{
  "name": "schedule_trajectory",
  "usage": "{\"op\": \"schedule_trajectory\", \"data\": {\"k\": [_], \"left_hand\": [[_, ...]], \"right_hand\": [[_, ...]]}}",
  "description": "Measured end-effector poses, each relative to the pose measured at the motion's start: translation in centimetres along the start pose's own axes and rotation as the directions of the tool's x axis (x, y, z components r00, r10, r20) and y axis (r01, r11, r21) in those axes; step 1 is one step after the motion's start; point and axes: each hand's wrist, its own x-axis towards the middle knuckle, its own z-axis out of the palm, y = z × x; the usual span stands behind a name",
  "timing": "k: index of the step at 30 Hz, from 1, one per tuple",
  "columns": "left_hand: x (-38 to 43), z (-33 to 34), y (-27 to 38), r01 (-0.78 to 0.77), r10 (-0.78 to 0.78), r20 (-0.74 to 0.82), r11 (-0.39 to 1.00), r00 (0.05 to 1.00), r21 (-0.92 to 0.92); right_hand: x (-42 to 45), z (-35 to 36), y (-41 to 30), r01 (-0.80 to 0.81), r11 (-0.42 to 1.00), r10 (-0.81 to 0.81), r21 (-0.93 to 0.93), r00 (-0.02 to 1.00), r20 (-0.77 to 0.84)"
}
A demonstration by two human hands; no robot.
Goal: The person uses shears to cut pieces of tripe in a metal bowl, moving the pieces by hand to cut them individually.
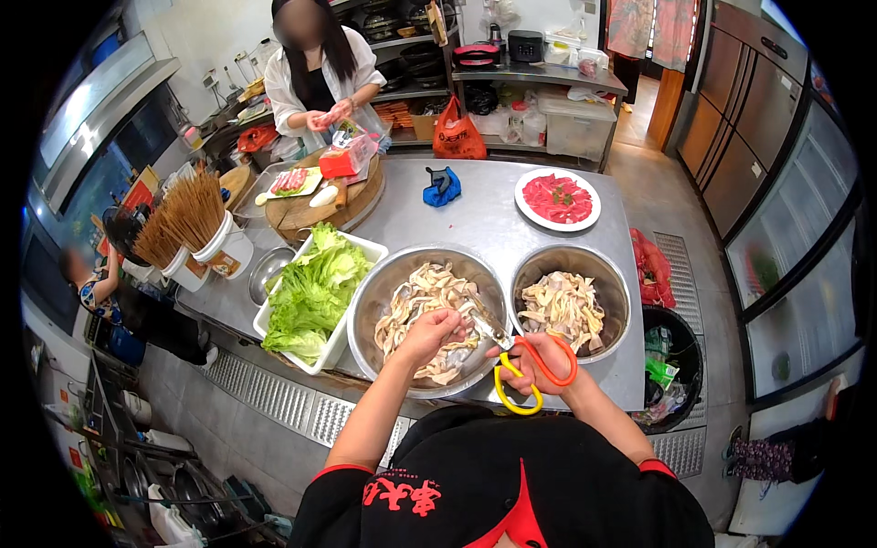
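My right hand grips scissors with one red and one yellow handle loop. Their blades point up and left over the rim of a large steel basin. Above this basin, the fingers of my left hand are pinched by the blades, on what looks like a pale strip partly hidden by the fingers. Pale, yellowish strips of meat or offal fill the basin's middle. A smaller steel bowl to the right holds a heap of similar pieces.
A white tub of lettuce stands left. Across the steel table are a plate of red meat, a blue cloth item and a round chopping board. A person stands behind. A bin sits right.
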Motion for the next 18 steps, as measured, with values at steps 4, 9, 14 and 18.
{"op": "schedule_trajectory", "data": {"k": [4, 9, 14, 18], "left_hand": [[0.1, 0.4, 0.1, 0.057, -0.055, -0.043, 0.998, 0.998, 0.039], [0.0, 0.8, 0.1, 0.096, -0.094, -0.029, 0.991, 0.995, 0.089], [0.3, 1.4, 0.0, 0.152, -0.149, -0.034, 0.978, 0.988, 0.14], [2.3, 3.6, -0.7, 0.202, -0.192, -0.062, 0.931, 0.979, 0.305]], "right_hand": [[-0.3, 0.3, 0.2, -0.005, 1.0, 0.004, -0.03, 0.999, -0.05], [-0.4, 0.8, 0.3, 0.016, 0.988, -0.029, -0.152, 0.996, -0.084], [-0.7, 0.5, 1.3, 0.112, 0.962, -0.15, -0.249, 0.979, -0.136], [-2.6, 1.3, 1.3, 0.247, 0.936, -0.331, -0.252, 0.86, -0.388]]}}
